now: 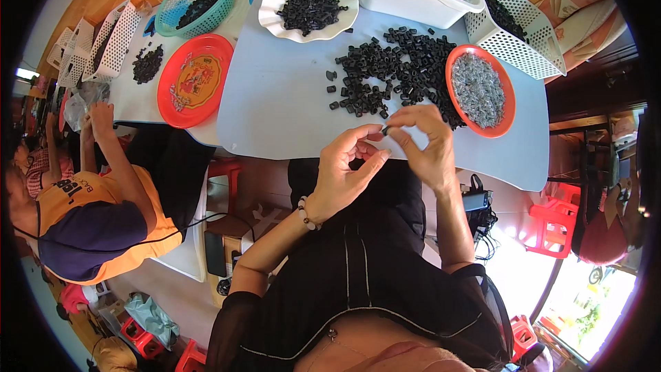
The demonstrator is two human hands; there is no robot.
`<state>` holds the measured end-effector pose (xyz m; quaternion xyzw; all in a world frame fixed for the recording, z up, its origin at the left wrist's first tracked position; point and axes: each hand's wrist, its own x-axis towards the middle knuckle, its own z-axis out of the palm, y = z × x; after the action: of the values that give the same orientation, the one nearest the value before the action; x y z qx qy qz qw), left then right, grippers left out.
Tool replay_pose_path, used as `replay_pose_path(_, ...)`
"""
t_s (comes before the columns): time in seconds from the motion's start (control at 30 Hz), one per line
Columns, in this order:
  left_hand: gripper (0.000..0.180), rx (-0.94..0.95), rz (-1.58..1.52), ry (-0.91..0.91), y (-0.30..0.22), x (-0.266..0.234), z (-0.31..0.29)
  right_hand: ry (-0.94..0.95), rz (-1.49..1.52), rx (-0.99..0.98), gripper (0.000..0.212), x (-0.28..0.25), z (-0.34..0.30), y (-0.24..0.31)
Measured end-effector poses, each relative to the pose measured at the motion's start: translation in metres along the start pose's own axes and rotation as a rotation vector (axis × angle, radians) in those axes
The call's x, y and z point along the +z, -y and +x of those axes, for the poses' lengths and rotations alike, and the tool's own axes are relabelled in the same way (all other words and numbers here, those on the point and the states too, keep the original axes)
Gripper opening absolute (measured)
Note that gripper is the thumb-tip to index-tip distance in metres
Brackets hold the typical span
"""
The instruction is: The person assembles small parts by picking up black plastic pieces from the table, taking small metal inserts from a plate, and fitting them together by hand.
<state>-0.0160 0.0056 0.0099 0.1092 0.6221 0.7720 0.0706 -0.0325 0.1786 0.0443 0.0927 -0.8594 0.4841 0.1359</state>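
Note:
My right hand (428,148) pinches a small black plastic part (386,130) between thumb and fingers, just over the table's near edge. Close against it, my left hand (348,169) has its fingers curled, their tips at the part; what they hold is too small to make out. A beaded bracelet circles my left wrist. Beyond my hands spreads a loose pile of black plastic parts (365,69). To the right of the pile, an orange-red bowl (510,107) contains many small clear plastic pieces (480,89).
A white scalloped plate (272,22) and a white tub (420,5) of black parts stand at the back. Perforated baskets (551,52) flank them, with a green basket (165,21) and red tray (165,100) leftward. A person in orange and navy (103,220) works at my left.

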Motion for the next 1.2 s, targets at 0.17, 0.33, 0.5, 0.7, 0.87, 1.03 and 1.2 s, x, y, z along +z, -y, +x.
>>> replay_pose_path(0.17, 0.026, 0.043, 0.039, -0.027, 0.002, -0.008, -0.005, 0.102, 0.107, 0.090, 0.010, 0.009, -0.015, 0.005)
replay_pose_path(0.33, 0.019, 0.099, 0.089, -0.044, 0.006, -0.007, -0.005, 0.099, 0.128, 0.090, 0.009, 0.013, -0.023, 0.003)
replay_pose_path(0.5, 0.017, 0.045, 0.030, -0.044, 0.013, -0.008, -0.008, 0.131, 0.089, 0.074, 0.010, 0.008, -0.023, 0.001)
replay_pose_path(0.7, 0.016, 0.087, 0.140, -0.077, 0.018, -0.014, -0.012, -0.245, -0.457, -0.053, 0.017, -0.055, 0.005, -0.041)
replay_pose_path(0.87, 0.016, 0.048, 0.079, -0.038, 0.015, -0.009, -0.012, -0.341, -0.836, 0.166, 0.021, -0.110, 0.020, -0.090)
replay_pose_path(1.03, 0.018, 0.000, 0.041, 0.007, 0.011, -0.006, -0.011, -0.286, -0.808, 0.195, 0.019, -0.116, 0.032, -0.109)
replay_pose_path(1.2, 0.022, -0.019, -0.015, 0.023, 0.009, -0.002, -0.008, -0.221, -0.710, 0.324, 0.012, -0.122, 0.039, -0.111)
